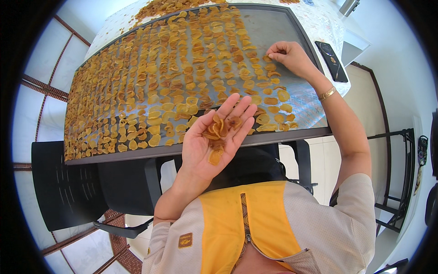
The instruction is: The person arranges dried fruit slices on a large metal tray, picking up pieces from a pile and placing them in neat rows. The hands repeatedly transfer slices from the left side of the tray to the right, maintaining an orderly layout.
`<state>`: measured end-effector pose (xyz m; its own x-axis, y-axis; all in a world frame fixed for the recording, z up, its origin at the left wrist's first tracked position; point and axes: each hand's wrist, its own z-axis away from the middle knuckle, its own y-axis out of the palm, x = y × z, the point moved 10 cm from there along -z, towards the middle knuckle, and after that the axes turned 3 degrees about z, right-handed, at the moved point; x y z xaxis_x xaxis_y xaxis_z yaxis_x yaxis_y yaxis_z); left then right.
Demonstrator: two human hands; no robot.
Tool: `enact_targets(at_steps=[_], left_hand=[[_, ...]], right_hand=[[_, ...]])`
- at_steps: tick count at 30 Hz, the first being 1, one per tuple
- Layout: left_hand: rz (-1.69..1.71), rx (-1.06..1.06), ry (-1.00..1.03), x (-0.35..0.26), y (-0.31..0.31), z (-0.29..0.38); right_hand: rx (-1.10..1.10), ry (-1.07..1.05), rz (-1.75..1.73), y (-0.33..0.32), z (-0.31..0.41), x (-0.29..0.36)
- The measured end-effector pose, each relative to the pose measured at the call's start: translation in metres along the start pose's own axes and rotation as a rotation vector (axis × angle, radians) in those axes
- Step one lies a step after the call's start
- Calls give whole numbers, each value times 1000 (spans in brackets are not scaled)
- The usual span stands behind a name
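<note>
My left hand (196, 159) is palm up in front of my chest, fingers extended. Several curled, amber-brown dried slices (217, 128) rest in its palm. To the right and farther off, my right hand (291, 59) pinches a single dried slice (267, 58) between thumb and fingertips, at or just above a glossy panel. That dark-framed panel (273, 25) carries many similar yellow-brown slices (154, 120), laid out in roughly parallel columns. They lie closely packed on the left and thin out towards my right hand. My left fingers hide part of the nearest columns.
Behind the panel, a heap of loose slices (171, 7) sits on a patterned white tablecloth (111, 29). A black smartphone (331, 61) lies beside the panel's right edge. Black chairs (126, 186) stand close under the front edge. A metal cylinder (349, 7) is at the far right.
</note>
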<state>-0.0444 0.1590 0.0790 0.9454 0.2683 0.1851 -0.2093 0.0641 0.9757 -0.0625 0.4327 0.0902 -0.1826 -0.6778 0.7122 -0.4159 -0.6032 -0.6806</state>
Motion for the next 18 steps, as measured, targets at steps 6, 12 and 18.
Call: enact_targets(at_steps=[6, 12, 18], left_hand=[[10, 2, -10, 1, -1, 0], [-4, -20, 2, 1, 0, -1], [4, -16, 19, -1, 0, -2]], right_hand=[[10, 4, 37, 0, 4, 6], [9, 4, 65, 1, 6, 8], [-107, -85, 102, -10, 23, 35]])
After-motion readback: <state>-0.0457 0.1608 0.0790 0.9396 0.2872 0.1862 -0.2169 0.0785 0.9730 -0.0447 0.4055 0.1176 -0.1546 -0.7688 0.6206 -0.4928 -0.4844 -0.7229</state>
